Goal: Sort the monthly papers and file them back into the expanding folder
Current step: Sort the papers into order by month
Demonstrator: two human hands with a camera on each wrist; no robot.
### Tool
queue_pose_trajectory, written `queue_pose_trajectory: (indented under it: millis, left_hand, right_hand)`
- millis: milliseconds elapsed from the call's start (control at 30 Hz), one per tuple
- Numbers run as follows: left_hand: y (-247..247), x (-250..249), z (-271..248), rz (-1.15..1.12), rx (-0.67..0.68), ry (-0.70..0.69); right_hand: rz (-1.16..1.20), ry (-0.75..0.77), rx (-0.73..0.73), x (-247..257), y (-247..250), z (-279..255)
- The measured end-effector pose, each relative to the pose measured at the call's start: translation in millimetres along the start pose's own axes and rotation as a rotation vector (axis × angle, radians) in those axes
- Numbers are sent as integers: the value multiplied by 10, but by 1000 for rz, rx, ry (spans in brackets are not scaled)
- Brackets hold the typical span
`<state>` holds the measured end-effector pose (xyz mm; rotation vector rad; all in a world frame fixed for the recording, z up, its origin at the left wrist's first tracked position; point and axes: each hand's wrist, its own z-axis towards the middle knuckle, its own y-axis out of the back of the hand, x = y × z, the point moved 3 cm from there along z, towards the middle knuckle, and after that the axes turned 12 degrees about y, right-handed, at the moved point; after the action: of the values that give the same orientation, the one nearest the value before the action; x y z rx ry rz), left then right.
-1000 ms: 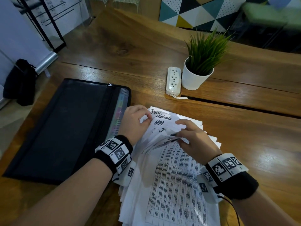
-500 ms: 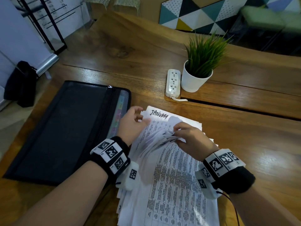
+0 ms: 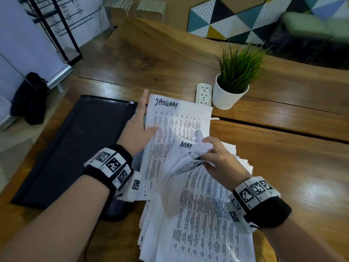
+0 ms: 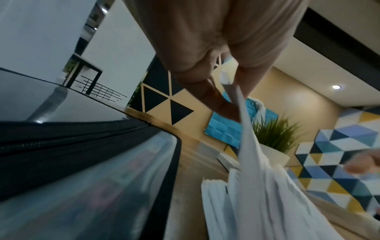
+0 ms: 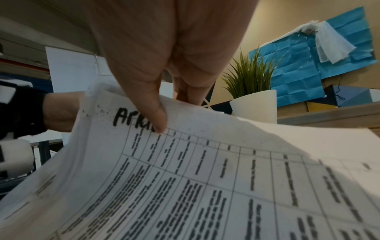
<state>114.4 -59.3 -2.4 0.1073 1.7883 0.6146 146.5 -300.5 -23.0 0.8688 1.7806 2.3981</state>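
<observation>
left hand (image 3: 138,129) pinches JANUARY sheet (image 3: 179,121) at its left edge, centre frame | right hand (image 3: 219,157) clamps fanned stack corners (image 3: 188,161) | expanding folder (image 3: 75,144) lies left, long axis running up-frame, just beside left hand; left nearer

"JANUARY" is showing in black marker at the top of the far sheet (image 3: 181,118). "MA" is showing on a bent sheet (image 3: 186,148) nearer in the pile, the rest hidden. In the right wrist view "APR" is reading on the top sheet (image 5: 205,178), partly under the thumb; the table print is staying too small to read.
</observation>
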Motion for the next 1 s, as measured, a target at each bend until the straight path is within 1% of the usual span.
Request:
queue_pose_trajectory:
  millis: [67,100,167,200,267,333,467,567,700,767,867,967,1000]
  left_hand:
    - [-72,-29,-86,126,-5,-165]
    - [-132,-28,-129,138,4,-230]
    - [-285,17,-199,111,86,-323]
    - [-364,60,-225,108,126,-339]
    - [-487,169,-243,135,184,-291]
    - [-563,216,-245,170,191,-238]
    - [-601,187,-277,108,220,-194]
    - [-634,207,-271,150,232,-175]
    - [-688,187,-288,140,144,-221]
    - [-682,159,-284,90,81,-187]
    - [-604,55,-276,43,-49,-134]
    - [-406,-49,-255,-24,-223,-129]
    - [-350,-64,-232,-43,-252,-117]
  right_hand:
    - [-8,-19,-24,52,15,-55]
    - [-10,-27,-35,64,14,-81]
    - [-20,-29,-64,69,9,-122]
    - [-23,-25,-74,68,9,-131]
    - [-34,-6,-88,75,17,-139]
    - [-46,15,-100,96,28,-145]
    - [-8,10,-127,104,8,-197]
    - [10,19,-157,124,-14,-222]
    - [0,-4,-140,161,-10,-222]
    - [-3,2,-99,168,-10,-205]
    - [11,27,-59,123,-26,-143]
    - [-3,61,-1,69,-45,-57]
    - [-8,73,18,51,-48,-25]
